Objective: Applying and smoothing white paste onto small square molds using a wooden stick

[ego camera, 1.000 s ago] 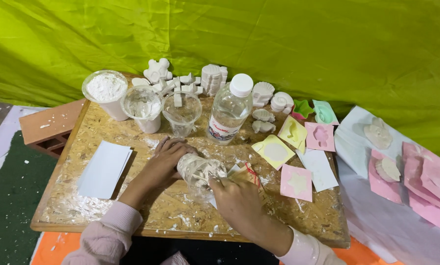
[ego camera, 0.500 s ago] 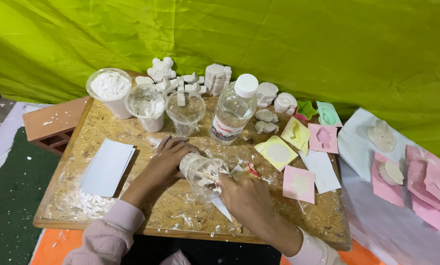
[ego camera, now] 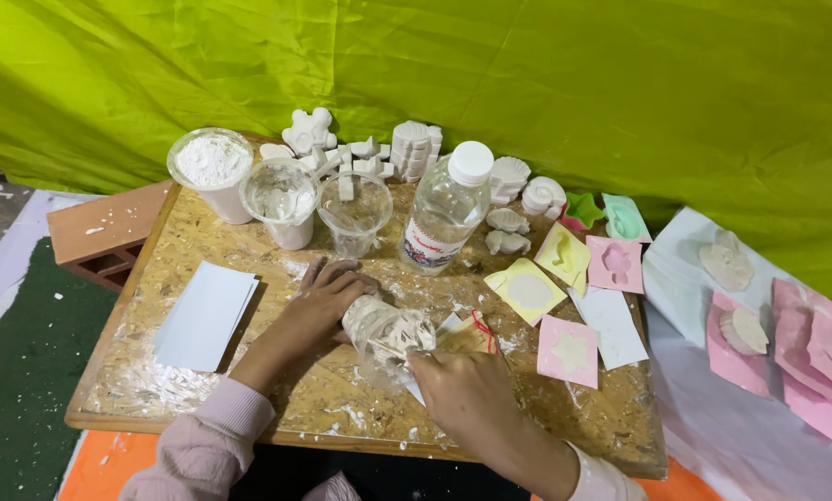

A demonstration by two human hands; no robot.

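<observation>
**Two hands on a plaster-smeared cup**

Two hands meet at the middle of a chipboard table (ego camera: 249, 250) in the head view, the only view. The left hand (ego camera: 318, 301) lies on its side, fingers wrapped around the base end of a clear plastic cup (ego camera: 388, 336) that is tipped over and coated inside with white plaster. The right hand (ego camera: 467, 390) is at the cup's open mouth, fingers closed together there; whether they pinch a tool or the rim itself cannot be told. The cup sits just above the board, near its front centre.

Behind the hands stand a tub of white powder (ego camera: 212, 167), two more clear cups (ego camera: 281, 199) and a water bottle (ego camera: 445, 213) with a white cap, all close together. Small white plaster casts (ego camera: 369, 148) are lined along the far edge against a green cloth (ego camera: 527, 74). A stack of white cards (ego camera: 207, 311) lies to the left. To the right lie yellow and pink moulds (ego camera: 569, 348), some holding white fill. A red brick (ego camera: 105, 227) sits off the table's left corner.
</observation>
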